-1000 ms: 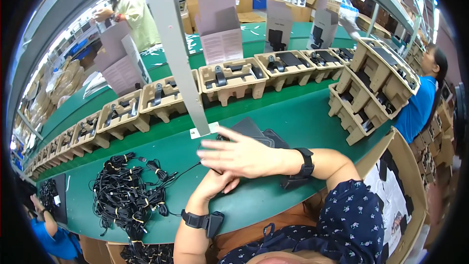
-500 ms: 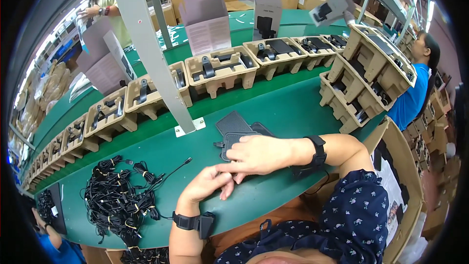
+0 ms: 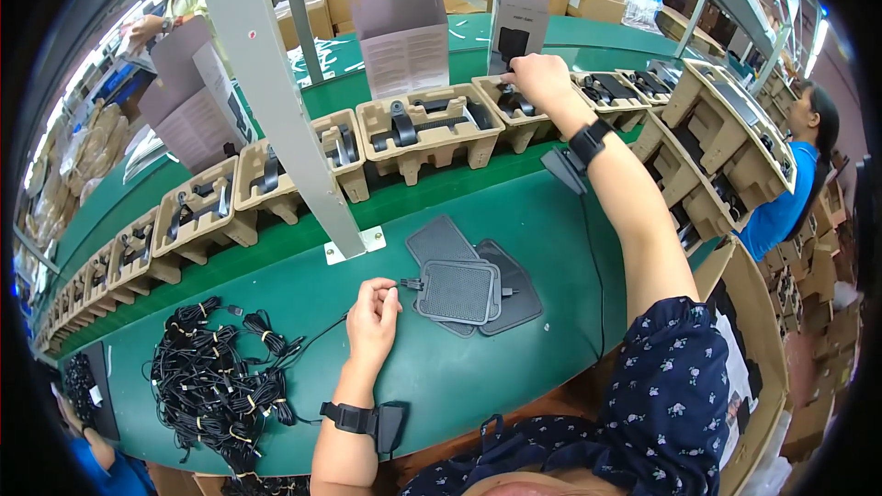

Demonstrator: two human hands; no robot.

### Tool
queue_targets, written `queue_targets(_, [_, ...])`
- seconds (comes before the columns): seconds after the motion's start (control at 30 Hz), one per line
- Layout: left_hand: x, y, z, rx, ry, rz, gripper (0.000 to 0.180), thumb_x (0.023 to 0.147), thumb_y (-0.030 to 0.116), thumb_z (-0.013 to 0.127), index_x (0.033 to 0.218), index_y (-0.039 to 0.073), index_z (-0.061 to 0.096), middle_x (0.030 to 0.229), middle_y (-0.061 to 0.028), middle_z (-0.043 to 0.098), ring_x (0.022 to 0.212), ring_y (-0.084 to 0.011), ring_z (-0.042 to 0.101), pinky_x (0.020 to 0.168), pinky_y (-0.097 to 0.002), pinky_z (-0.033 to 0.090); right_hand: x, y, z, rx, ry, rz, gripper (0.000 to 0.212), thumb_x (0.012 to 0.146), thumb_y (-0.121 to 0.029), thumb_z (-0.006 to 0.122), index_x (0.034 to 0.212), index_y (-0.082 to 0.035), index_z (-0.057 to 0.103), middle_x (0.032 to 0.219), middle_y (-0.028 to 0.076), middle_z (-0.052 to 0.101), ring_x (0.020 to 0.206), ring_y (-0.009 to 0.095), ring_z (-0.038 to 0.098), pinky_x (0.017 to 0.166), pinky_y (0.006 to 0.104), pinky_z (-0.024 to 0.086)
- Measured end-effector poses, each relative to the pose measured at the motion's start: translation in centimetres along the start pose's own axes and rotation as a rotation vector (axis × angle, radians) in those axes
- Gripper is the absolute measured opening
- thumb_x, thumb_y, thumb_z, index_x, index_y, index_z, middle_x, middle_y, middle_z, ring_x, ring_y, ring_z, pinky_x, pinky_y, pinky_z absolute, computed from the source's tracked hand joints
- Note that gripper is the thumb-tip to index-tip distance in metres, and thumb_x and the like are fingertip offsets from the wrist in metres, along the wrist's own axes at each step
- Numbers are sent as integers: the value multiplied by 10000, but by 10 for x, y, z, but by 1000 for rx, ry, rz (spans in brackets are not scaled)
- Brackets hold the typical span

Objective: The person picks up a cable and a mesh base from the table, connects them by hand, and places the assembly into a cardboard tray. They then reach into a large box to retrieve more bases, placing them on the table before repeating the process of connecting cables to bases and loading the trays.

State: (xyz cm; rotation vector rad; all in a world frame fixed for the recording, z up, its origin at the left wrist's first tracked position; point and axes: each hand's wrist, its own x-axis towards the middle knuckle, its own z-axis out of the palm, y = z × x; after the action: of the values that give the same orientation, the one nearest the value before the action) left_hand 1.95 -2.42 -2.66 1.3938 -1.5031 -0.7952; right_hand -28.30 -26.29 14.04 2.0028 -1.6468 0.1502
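Observation:
My left hand [image 3: 371, 323] rests on the green table with its fingers curled in. A thin black cable runs from a tangled pile of black cables [image 3: 216, 386] and disappears behind that hand; whether the fingers hold its end is hidden. Beside the hand lie several flat dark grey textured pads [image 3: 457, 292], overlapping, with small connectors sticking out. Stretched far forward, my right hand [image 3: 544, 83] bends its fingers down over a brown moulded pulp tray [image 3: 522, 129] with black parts. What its fingertips grip cannot be made out.
A long row of pulp trays [image 3: 427, 142] with black parts lines the conveyor. A grey post [image 3: 276, 92] rises from the table. Stacked trays [image 3: 698, 142] stand at right, near a co-worker in blue [image 3: 781, 188]. Upright open boxes [image 3: 404, 28] stand behind the row.
My right hand has left the pads and reached forward and right to the tray row. My left hand has shifted slightly left and up, apart from the right, uncovering the pads.

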Motion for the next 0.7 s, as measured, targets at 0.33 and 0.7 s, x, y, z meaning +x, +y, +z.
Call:
queue_targets(0.33, [6, 2, -4, -166, -22, -75, 116, 901, 125, 490, 922, 17, 527, 636, -24, 559, 460, -57, 456, 421, -204, 362, 35, -37, 95, 178, 63, 171, 212, 817, -148, 479, 826, -50, 667, 828, 141, 646, 844, 288, 617, 711, 379, 497])
queue_targets(0.7, [0, 1, -10, -149, -17, -102, 119, 907, 122, 479, 912, 15, 530, 638, -29, 556, 459, -58, 456, 423, -201, 357, 16, -28, 106, 303, 38, 257, 254, 840, -266, 513, 964, -76, 626, 954, 146, 619, 974, 308, 533, 785, 427, 440])
